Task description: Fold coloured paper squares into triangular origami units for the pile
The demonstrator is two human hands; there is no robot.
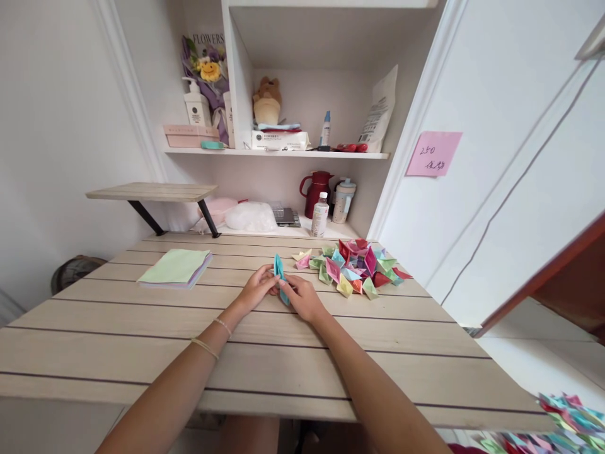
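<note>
Between my two hands a folded piece of blue paper [278, 265] stands on end, narrow and pointed at top and bottom. My left hand [258, 287] grips its left side, thumb on the paper and the other fingers partly hidden behind it. From the right, my right hand [301, 296] pinches the same paper with thumb and fingers. Just beyond that hand lies a heap of folded paper boats [350, 268] in pink, red, green, yellow and blue. Off to the left rests a stack of square paper sheets [174, 267], light green on top.
A small raised shelf [154, 191] stands at the table's back left. Behind the table are a white bottle [320, 215], a red jug [317, 192] and a tumbler [344, 200]. More folded papers [574, 419] lie below the table's right edge.
</note>
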